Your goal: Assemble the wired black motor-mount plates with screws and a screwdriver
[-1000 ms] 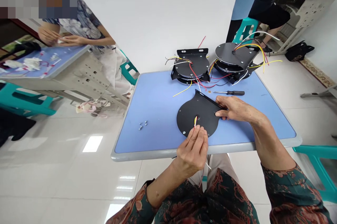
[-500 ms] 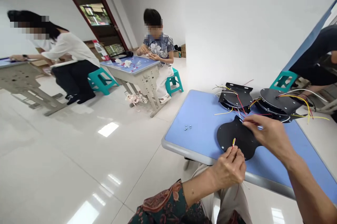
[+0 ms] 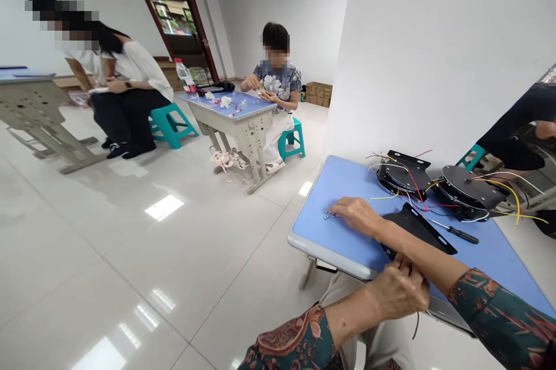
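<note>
My right hand (image 3: 356,215) reaches across the blue tabletop, fingers spread, just beside several small metal screws (image 3: 329,215). My left hand (image 3: 398,290) is at the table's near edge, closed on coloured wires from a black metal plate (image 3: 417,230). One dark wire end (image 3: 416,325) dangles below it. My right forearm crosses over the plate and hides much of it. A screwdriver with a black handle (image 3: 454,233) lies just right of the plate. Behind it stand two stacked black disc assemblies (image 3: 403,178) (image 3: 467,189) with red, yellow and white wires.
The blue table's grey rim (image 3: 299,237) runs along its near left side. Beyond it, a shiny tiled floor leads to a second desk (image 3: 234,118) with a seated person and teal stools. Another person sits at the far left, and a third at the right edge.
The view has swung left. My right hand has left the plate and moved left to the screws. My left hand has drawn back towards the table edge.
</note>
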### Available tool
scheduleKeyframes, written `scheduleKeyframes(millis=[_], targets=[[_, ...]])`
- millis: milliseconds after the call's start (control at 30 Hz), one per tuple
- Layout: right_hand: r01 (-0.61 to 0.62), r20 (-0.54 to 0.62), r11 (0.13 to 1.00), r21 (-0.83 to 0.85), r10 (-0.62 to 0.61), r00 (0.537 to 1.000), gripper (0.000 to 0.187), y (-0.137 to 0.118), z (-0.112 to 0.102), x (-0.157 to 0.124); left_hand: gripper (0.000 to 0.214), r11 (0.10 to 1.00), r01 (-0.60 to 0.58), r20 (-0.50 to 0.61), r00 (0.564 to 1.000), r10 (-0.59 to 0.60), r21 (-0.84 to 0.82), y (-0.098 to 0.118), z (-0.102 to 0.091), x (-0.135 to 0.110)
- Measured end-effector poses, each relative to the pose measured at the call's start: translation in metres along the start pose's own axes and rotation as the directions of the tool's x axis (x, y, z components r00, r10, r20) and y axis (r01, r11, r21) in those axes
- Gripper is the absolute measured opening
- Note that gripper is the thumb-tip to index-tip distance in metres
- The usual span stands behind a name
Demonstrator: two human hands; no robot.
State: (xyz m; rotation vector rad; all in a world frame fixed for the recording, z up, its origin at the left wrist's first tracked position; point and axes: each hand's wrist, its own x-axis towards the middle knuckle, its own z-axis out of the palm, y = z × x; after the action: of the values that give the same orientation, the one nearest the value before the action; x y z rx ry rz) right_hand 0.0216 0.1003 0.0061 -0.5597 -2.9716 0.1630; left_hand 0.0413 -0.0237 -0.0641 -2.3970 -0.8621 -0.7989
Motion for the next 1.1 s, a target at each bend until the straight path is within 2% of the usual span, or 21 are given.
scheduleKeyframes(millis=[167,267,333,400,433,500,533,567,633,700,767,833,900,967,1033,1100], targets=[[0.144,0.110,0.949,-0.280,-0.118,0.987,0.027,-0.004,0.000,0.004,0.013,0.999,0.007,0.041,0.999,-0.006,-0.046,0.001,-0.003,0.000],[0.181,0.157,0.923,-0.341,-0.134,0.978,0.028,-0.006,0.001,0.006,0.012,0.999,0.009,0.072,0.997,-0.006,-0.046,0.000,-0.004,0.001],[0.107,0.132,0.945,-0.310,-0.068,0.989,0.027,-0.007,-0.001,0.004,0.012,0.999,0.000,0.096,0.995,0.003,-0.038,0.000,-0.003,0.000],[-0.060,0.041,0.979,-0.192,0.069,0.997,0.023,-0.005,-0.007,-0.003,0.014,1.000,-0.006,0.096,0.995,0.007,-0.006,0.000,-0.001,-0.001],[-0.162,-0.019,0.983,-0.088,0.161,0.987,0.020,-0.004,-0.012,-0.010,0.016,1.000,-0.009,0.083,0.997,0.007,0.019,0.000,0.000,-0.002],[-0.347,-0.104,0.914,0.209,0.374,0.922,0.013,0.001,-0.026,-0.033,0.023,0.997,-0.001,0.031,1.000,-0.001,0.072,0.001,0.003,-0.005],[-0.413,-0.102,0.828,0.380,0.481,0.871,0.009,0.004,-0.033,-0.049,0.026,0.996,0.009,0.001,1.000,-0.009,0.090,0.001,0.004,-0.006],[-0.457,-0.070,0.709,0.537,0.578,0.813,0.006,0.005,-0.040,-0.067,0.028,0.995,0.018,-0.026,1.000,-0.016,0.098,0.001,0.004,-0.007],[-0.484,0.038,0.430,0.762,0.717,0.696,0.016,0.005,-0.050,-0.109,0.029,0.996,0.037,-0.063,0.998,-0.032,0.087,0.002,0.004,-0.009],[-0.455,0.094,0.240,0.858,0.796,0.598,0.030,-0.003,-0.054,-0.152,0.028,0.996,0.055,-0.095,0.994,-0.049,0.067,0.001,0.002,-0.009],[-0.425,0.136,0.107,0.899,0.853,0.504,0.037,-0.016,-0.051,-0.186,0.027,0.996,0.074,-0.138,0.988,-0.065,0.058,0.000,-0.001,-0.009],[-0.399,0.192,-0.011,0.917,0.888,0.417,0.042,-0.028,-0.043,-0.209,0.025,0.995,0.083,-0.174,0.982,-0.072,0.056,-0.001,-0.004,-0.009],[-0.357,0.230,-0.095,0.929,0.905,0.357,0.046,-0.037,-0.032,-0.219,0.024,0.996,0.079,-0.184,0.981,-0.068,0.052,-0.002,-0.006,-0.009],[-0.309,0.242,-0.138,0.941,0.914,0.327,0.049,-0.043,-0.022,-0.220,0.025,0.996,0.079,-0.178,0.982,-0.069,0.048,-0.003,-0.008,-0.008],[-0.273,0.225,-0.140,0.952,0.925,0.307,0.050,-0.046,-0.014,-0.217,0.026,0.996,0.079,-0.178,0.982,-0.069,0.049,-0.003,-0.009,-0.008],[-0.252,0.179,-0.106,0.962,0.942,0.284,0.049,-0.049,-0.008,-0.213,0.027,0.996,0.078,-0.185,0.980,-0.068,0.049,-0.003,-0.009,-0.008]])
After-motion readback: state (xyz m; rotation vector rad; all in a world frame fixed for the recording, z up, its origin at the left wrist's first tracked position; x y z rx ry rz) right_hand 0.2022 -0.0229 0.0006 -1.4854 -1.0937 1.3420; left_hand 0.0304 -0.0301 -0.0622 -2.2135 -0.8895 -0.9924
